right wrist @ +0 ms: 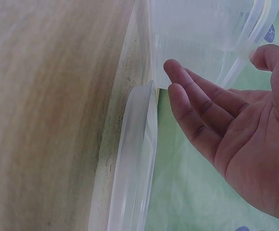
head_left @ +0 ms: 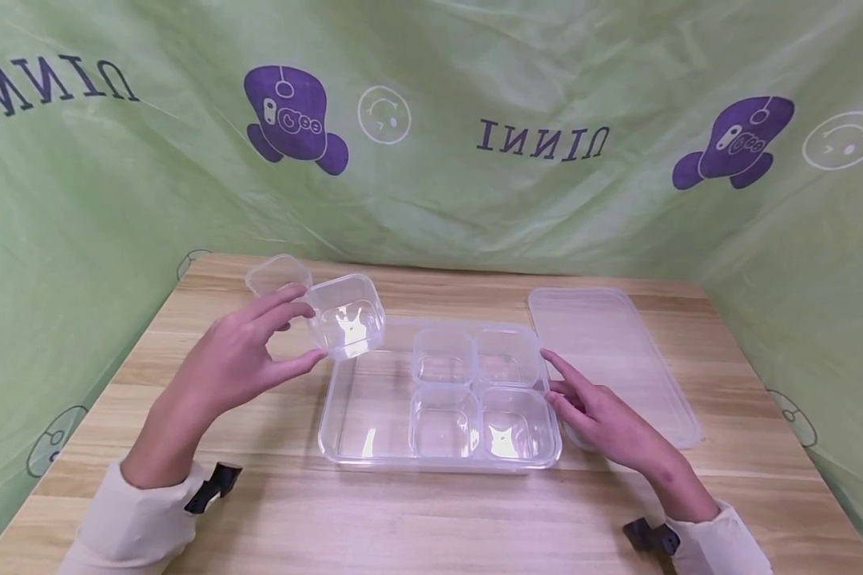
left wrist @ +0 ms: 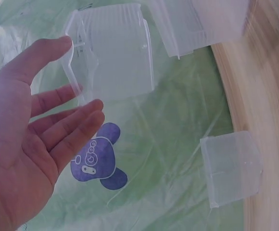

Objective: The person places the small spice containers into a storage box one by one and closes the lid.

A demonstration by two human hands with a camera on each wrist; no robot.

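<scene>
My left hand pinches a small clear plastic container between thumb and fingertips. In the head view it is tilted over the back left corner of a large clear plastic box. In the left wrist view the thumb and fingertips meet the rim of this container. Several small square containers sit in the right part of the large box; its left part holds none. My right hand touches the large box's right side, thumb at the rim and other fingers loosely extended beside its wall.
Another small clear container stands on the wooden table at the back left, partly behind my left hand. A large flat clear lid lies to the right of the box. Green printed cloth hangs behind and at both sides.
</scene>
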